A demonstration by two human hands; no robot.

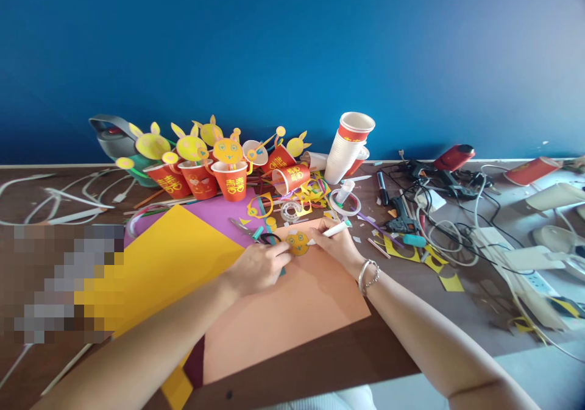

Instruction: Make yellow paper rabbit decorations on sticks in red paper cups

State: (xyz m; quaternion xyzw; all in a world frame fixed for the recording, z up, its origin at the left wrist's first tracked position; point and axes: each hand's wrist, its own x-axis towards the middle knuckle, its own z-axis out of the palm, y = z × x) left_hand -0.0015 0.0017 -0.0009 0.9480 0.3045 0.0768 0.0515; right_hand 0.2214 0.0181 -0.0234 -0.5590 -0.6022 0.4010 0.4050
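Note:
A round yellow paper disc (297, 243) with a drawn face lies on a sheet of orange paper (292, 325). My left hand (260, 266) is closed, its fingertips holding the disc by its left edge. In my right hand (337, 247) is a white marker (337, 228) with a green end, its tip side turned toward the disc's right edge. Black-handled scissors (253, 232) lie just beyond my left fingers. Yellow (183, 264) and purple (223, 206) paper sheets lie to the left.
Red paper cups (231, 181) with yellow rabbit faces stand along the wall. A tall stack of white cups (343, 154) rises behind my right hand. To the right are a glue gun (403, 216), tangled cables, yellow scraps (451, 282) and a power strip (539, 282).

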